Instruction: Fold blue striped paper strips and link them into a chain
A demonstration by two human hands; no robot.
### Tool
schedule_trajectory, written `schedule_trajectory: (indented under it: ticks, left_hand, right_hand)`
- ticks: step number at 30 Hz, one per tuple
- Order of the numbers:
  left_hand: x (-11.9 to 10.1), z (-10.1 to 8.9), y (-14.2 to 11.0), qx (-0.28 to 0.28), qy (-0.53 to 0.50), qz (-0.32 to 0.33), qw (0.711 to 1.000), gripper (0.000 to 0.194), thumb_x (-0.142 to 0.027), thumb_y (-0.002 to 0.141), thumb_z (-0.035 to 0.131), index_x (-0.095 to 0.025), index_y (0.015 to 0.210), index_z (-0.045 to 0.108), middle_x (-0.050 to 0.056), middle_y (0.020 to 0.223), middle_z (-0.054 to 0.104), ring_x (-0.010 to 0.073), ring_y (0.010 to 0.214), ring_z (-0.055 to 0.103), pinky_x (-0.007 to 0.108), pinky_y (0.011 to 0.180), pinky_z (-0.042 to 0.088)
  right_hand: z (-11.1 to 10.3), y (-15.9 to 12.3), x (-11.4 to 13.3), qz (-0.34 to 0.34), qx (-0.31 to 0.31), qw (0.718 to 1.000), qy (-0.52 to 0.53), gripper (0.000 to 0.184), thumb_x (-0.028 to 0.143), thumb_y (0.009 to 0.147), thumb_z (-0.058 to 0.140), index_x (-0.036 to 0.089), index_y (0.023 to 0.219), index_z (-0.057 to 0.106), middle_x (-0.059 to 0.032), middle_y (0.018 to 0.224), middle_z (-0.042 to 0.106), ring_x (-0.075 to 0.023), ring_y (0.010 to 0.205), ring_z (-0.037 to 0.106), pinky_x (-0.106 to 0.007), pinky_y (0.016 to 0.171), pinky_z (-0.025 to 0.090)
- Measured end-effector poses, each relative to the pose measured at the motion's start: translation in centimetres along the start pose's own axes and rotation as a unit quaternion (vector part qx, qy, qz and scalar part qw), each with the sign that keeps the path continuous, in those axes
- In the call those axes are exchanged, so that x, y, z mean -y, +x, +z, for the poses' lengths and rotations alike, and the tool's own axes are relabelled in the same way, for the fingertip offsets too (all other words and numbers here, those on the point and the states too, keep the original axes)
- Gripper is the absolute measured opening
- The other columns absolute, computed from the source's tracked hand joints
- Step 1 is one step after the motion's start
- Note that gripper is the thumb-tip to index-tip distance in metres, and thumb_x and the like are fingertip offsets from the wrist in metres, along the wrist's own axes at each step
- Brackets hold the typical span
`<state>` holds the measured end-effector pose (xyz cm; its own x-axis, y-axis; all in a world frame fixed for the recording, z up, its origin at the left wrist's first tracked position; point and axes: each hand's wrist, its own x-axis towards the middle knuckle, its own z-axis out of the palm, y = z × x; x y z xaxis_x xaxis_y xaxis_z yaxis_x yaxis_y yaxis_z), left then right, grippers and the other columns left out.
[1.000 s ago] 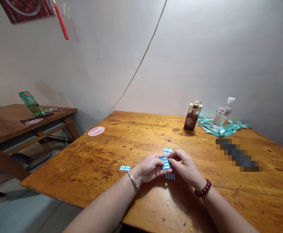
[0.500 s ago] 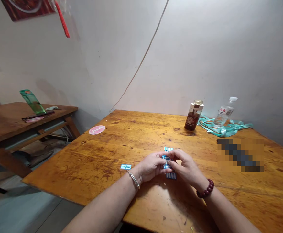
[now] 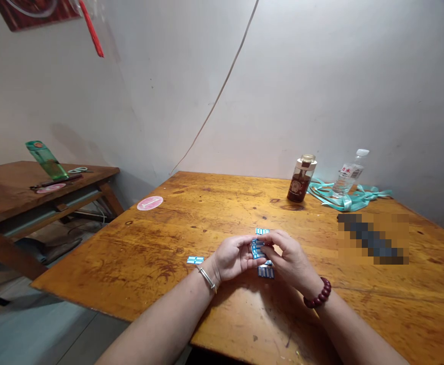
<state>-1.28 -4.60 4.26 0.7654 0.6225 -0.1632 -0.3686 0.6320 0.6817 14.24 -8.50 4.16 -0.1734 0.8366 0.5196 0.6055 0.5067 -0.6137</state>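
Observation:
Both my hands are raised a little above the wooden table (image 3: pixel 130 253), close together. My left hand (image 3: pixel 235 258) holds a small blue-and-white printed strip (image 3: pixel 258 249) by its left side. The fingers of my right hand (image 3: pixel 290 261) pinch its upper right corner. Part of the strip is hidden by my fingers. Another such strip (image 3: pixel 262 231) lies just beyond my fingertips, and a third (image 3: pixel 266 272) lies under my hands. A fourth piece (image 3: pixel 195 260) rests apart, left of my left wrist.
A pink round disc (image 3: pixel 149 203) lies on the table. At the far edge stand a brown bottle (image 3: pixel 301 180) and a water bottle (image 3: pixel 345 175), beside teal ribbon (image 3: pixel 343 202). A pixelated patch (image 3: pixel 374 238) covers something on the right. Another wooden table (image 3: pixel 12 190) stands to the left.
The strip between my hands has tilted and shifted slightly up and toward my left hand. My hands have drawn a little apart, and the whole view has shifted slightly.

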Motion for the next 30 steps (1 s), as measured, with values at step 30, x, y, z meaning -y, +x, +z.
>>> schedule_trajectory:
  ticks: [30]
  left_hand:
    - [0.56, 0.00, 0.01, -0.019, 0.092, 0.060, 0.994, 0.028, -0.025, 0.076, 0.047, -0.012, 0.101, 0.056, 0.012, 0.104, 0.056, 0.0160, 0.090, 0.054, 0.030, 0.081, 0.041]
  right_hand:
    - [-0.10, 0.15, 0.38, -0.033, 0.011, 0.999, -0.020, 0.025, 0.011, 0.073, 0.044, 0.023, 0.090, 0.057, -0.0032, 0.080, 0.056, -0.0168, 0.076, 0.048, -0.031, 0.069, 0.038]
